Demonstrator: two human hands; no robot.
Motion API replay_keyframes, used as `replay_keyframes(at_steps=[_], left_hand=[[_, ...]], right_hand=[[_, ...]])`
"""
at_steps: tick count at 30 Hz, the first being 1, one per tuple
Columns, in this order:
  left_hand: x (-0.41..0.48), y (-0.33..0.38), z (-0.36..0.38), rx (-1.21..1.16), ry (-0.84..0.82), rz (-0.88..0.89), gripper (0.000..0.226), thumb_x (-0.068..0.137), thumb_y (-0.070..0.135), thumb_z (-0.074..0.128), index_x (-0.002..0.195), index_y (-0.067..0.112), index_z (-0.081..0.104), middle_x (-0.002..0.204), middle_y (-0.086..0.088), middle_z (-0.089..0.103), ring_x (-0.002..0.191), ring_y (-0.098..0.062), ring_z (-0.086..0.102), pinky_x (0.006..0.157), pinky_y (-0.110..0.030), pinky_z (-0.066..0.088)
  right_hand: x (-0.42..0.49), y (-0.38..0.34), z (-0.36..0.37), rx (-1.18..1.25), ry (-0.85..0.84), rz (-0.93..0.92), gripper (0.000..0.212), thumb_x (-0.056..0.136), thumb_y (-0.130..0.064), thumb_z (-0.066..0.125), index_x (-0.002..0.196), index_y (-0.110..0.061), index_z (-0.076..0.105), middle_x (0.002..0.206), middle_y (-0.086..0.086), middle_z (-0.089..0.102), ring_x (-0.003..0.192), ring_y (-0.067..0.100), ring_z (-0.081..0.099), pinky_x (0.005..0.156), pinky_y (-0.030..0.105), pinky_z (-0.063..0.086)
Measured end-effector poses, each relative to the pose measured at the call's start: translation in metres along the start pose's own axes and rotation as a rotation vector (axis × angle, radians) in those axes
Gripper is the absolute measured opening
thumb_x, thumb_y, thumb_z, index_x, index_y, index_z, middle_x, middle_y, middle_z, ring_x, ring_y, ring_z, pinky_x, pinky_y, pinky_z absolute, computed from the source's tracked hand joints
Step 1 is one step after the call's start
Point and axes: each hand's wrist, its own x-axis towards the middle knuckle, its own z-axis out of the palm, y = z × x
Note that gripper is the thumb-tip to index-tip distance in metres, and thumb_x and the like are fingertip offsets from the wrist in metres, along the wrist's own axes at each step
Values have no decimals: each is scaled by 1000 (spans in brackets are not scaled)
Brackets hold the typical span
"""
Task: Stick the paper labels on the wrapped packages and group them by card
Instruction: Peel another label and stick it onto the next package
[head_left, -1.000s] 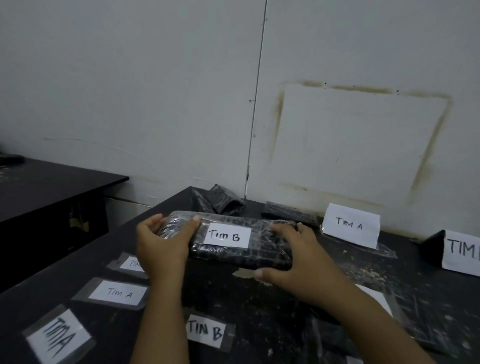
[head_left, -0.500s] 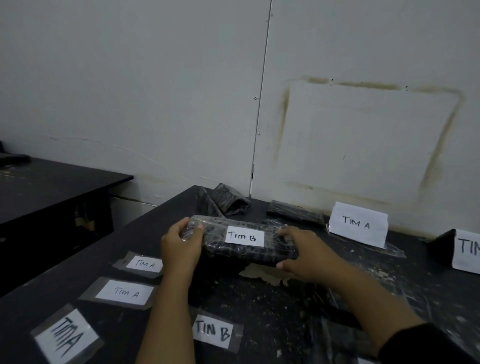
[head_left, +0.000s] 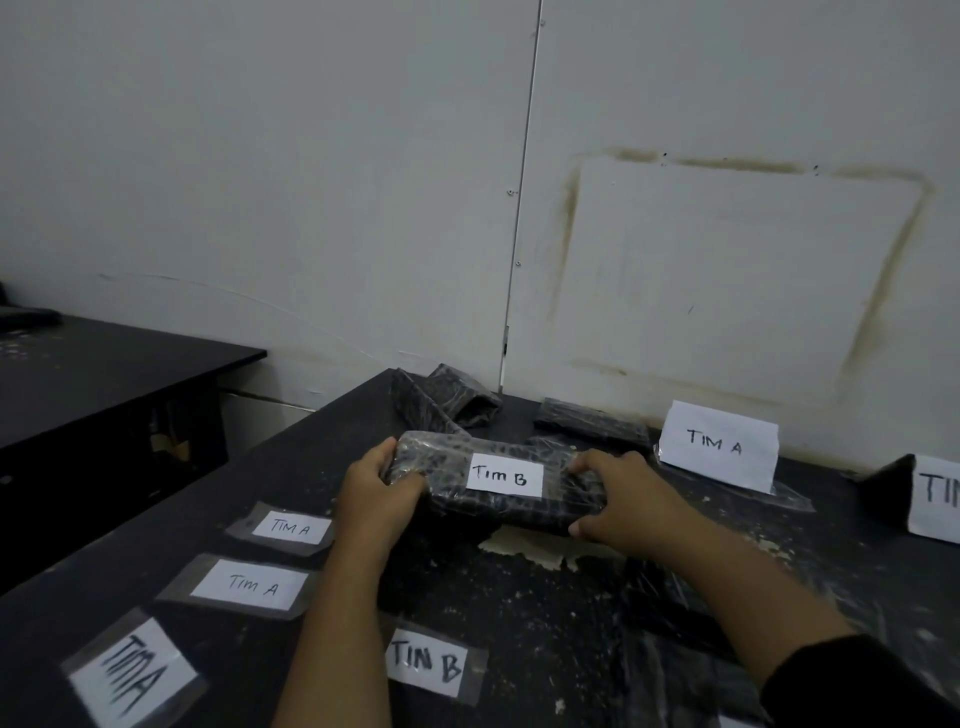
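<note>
Your black, plastic-wrapped oblong package (head_left: 519, 512), wearing one white "Tim B" paper label (head_left: 504, 478), is held mid-tabletop (head_left: 524, 603). Your left hand (head_left: 376, 493) and right hand (head_left: 623, 512) clasp its ends. Four loose taped labels (head_left: 249, 584) lie toward the left edge. Two more wrapped packages (head_left: 592, 421) and two standing cards (head_left: 719, 444) line the wall.

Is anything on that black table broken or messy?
Yes. The black table looks damaged: a pale patch where the top seems peeled off shows just below the wrapped package that the left hand and right hand hold, with pale flecks to its right. The wall bears a brownish rectangular stain.
</note>
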Motion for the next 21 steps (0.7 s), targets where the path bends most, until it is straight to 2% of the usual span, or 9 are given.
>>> replay_keyframes(at_steps=[4,8,15,21], left_hand=[[2,-1,-1,61,1,3,62,78,5,59,137,20,48,133,-2,56,111,-18,54,99,-39,45],[2,-3,-1,121,-5,-36,60,78,7,55,137,19,50,134,-3,56,115,-22,55,101,-43,45],[1,-4,-1,239,-21,-34,59,81,16,56,139,18,45,141,-4,50,121,-25,51,98,-37,42],[1,-2,0,328,-38,-61,62,84,22,53,144,18,38,149,-8,38,133,-29,39,110,-42,32]], right_hand=[[-4,1,6,9,-9,-31,60,73,-37,76,125,-31,46,135,4,37,114,22,46,92,30,44],[-6,3,8,3,-26,-49,62,73,-37,76,126,-28,45,139,4,34,115,21,48,95,33,45],[-7,7,15,28,-12,-21,68,77,-38,70,132,-29,32,137,7,27,108,22,50,89,29,45],[-12,4,19,67,71,-50,74,76,-40,69,137,-29,29,143,5,15,125,26,40,100,32,40]])
